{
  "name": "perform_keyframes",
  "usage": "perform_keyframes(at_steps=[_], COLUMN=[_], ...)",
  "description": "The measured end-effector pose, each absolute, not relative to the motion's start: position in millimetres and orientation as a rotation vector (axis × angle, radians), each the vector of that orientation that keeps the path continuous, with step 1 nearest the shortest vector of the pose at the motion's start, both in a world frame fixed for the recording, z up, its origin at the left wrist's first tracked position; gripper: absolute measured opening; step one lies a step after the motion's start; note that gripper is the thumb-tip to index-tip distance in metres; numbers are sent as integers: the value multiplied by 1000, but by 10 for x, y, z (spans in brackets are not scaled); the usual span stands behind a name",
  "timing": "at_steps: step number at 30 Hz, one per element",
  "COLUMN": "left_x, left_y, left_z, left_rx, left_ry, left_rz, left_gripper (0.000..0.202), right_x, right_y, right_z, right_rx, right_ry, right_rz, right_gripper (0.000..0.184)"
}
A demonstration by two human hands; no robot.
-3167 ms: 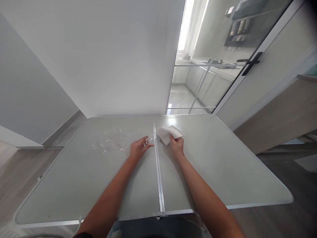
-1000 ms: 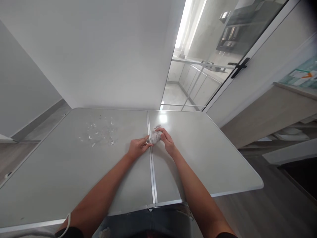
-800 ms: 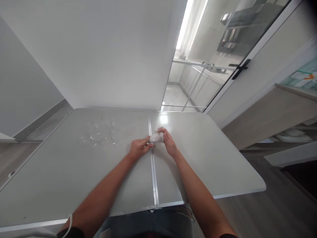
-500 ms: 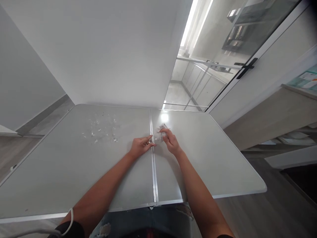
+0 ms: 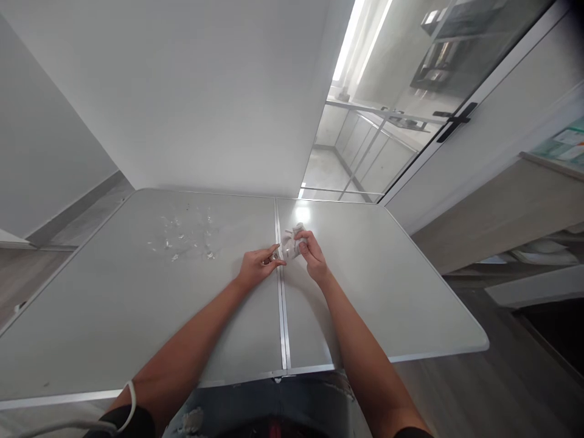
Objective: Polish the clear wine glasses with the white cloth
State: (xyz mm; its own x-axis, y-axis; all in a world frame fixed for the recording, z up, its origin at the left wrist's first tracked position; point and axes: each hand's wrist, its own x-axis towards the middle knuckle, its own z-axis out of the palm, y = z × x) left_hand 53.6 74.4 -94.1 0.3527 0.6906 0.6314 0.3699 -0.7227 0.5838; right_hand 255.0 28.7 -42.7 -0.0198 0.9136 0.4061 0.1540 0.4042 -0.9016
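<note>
My left hand is closed with thumb and fingers round a small clear, shiny object, possibly glass or plastic, over the table's metal seam. Just to its right, my right hand pinches a crumpled whitish sheet that looks like tissue or thin cloth. The sheet sits against the clear object, and the fingers partly cover both. Further left on the table lie several small transparent pieces with bright glints; their exact kind is hard to make out.
The pale folding table has a metal edge and a central seam. A white wall borders its far side. Beyond it on the right is a glass door with a black handle. Wooden shelves stand at the right.
My right hand has shifted slightly with the whitish sheet, which now looks more bunched up. My left hand keeps its grip in nearly the same place. The camera view has moved a little.
</note>
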Motion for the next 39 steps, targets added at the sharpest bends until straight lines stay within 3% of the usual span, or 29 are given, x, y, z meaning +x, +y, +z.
perform_keyframes(at_steps=[4,11,19,28,32,39], left_x=[540,539,537,540,533,511], left_y=[766,746,776,688,704,770], left_z=[-965,-953,-865,-767,-754,-765], left_rx=[2305,2295,1987,1826,1815,1681], left_ry=[931,885,797,623,606,646], left_rz=[1365,1293,1322,1065,923,982], left_gripper=[48,46,44,33,35,42], right_x=[2519,2657,2704,2468,2281,2173], right_y=[292,264,349,424,324,303], right_z=[-410,-316,-348,-483,-378,-310], right_rx=[-1003,-915,-798,-773,-595,-570], right_ry=[-1391,-1502,-867,-519,-604,-596], right_rz=[793,1046,963,1207,1476,1452], right_gripper=[27,36,49,28,28,34])
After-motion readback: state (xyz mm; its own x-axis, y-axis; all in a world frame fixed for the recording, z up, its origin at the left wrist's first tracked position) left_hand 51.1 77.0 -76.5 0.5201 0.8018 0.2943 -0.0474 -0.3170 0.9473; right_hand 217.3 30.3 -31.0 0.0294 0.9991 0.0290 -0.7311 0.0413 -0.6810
